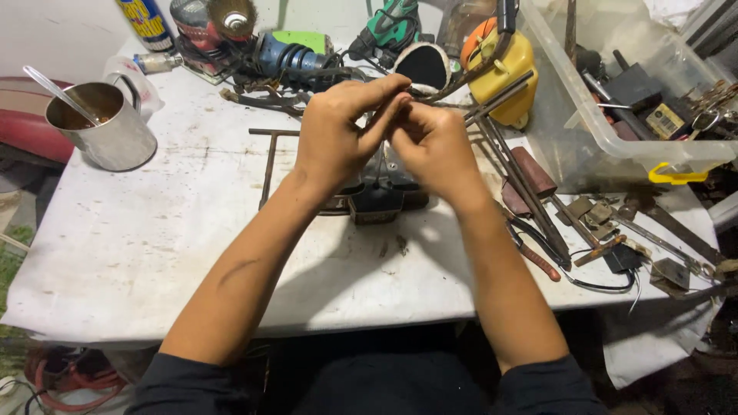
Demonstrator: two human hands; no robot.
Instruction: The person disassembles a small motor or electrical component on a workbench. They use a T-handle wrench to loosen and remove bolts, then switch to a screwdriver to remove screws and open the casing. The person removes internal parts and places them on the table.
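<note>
My left hand (338,127) and my right hand (430,146) meet above the middle of a white table (154,230). Their fingertips pinch together around something small that the fingers hide, so I cannot tell what it is. Directly below the hands lies a dark metal part (377,201) on the table, partly covered by my wrists. A thin metal T-shaped rod (269,165) lies just left of my left wrist.
A steel mug (108,123) with a spoon stands at the left. Power tools (292,54), a wire brush wheel and a yellow container (503,73) crowd the back. A clear plastic bin (615,84) of parts sits at right, with pliers (534,246), rods and brackets before it.
</note>
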